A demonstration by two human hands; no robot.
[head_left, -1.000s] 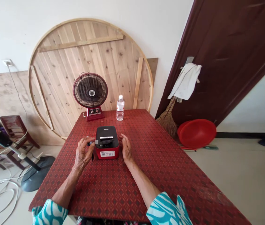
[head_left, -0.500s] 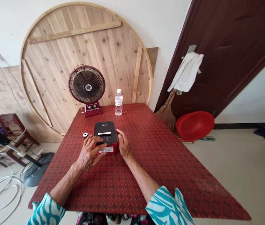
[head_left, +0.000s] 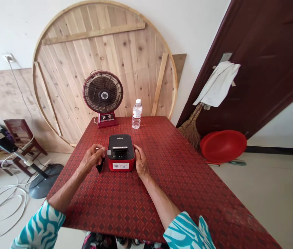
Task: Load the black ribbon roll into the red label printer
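A small red-and-black receipt printer (head_left: 121, 141) sits on the table, a white label on its front and a slot in its top. To its left, my left hand (head_left: 92, 158) is closed, its fingers pinching a black strip (head_left: 100, 166) that hangs down beside the printer's side. My right hand (head_left: 141, 162) rests along the printer's right side with its fingers stretched out, touching or nearly touching it. The small paper roll that stood to the left of the printer is out of sight, perhaps behind my left hand.
A dark red fan (head_left: 103, 95) and a water bottle (head_left: 136, 114) stand at the back of the patterned table (head_left: 167, 193). A large round wooden board (head_left: 151, 45) leans on the wall. On the right are a red basin (head_left: 223, 147), a broom (head_left: 191, 129) and a door (head_left: 260, 52).
My left hand has moved left off the printer's top and now holds the black strip. My right hand stays by the printer. The whole view has shifted slightly.
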